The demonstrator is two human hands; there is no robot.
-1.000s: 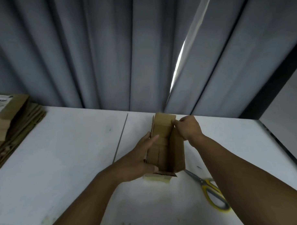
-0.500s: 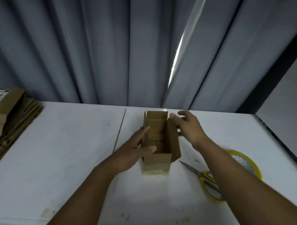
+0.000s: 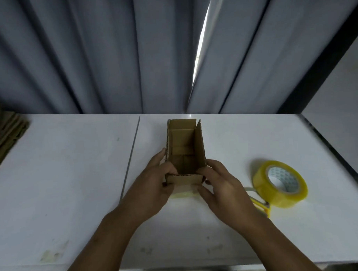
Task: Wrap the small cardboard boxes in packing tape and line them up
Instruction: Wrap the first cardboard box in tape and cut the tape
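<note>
A small brown cardboard box stands upright on the white table, its top flaps open and its inside showing. Yellowish tape runs along its bottom near edge. My left hand holds the box's near left corner, thumb on the near flap. My right hand holds the near right corner, fingers curled at the same flap. A roll of yellow packing tape lies to the right of the box, apart from my hands.
Yellow-handled scissors lie partly hidden behind my right wrist and the tape roll. A stack of flat cardboard sits at the table's far left. Grey curtains hang behind the table. A seam runs across the tabletop left of the box.
My right hand came from the box's far right flap down to the near right corner. My left hand shifted to the near left corner. The view tilted, bringing the tape roll fully into sight.
</note>
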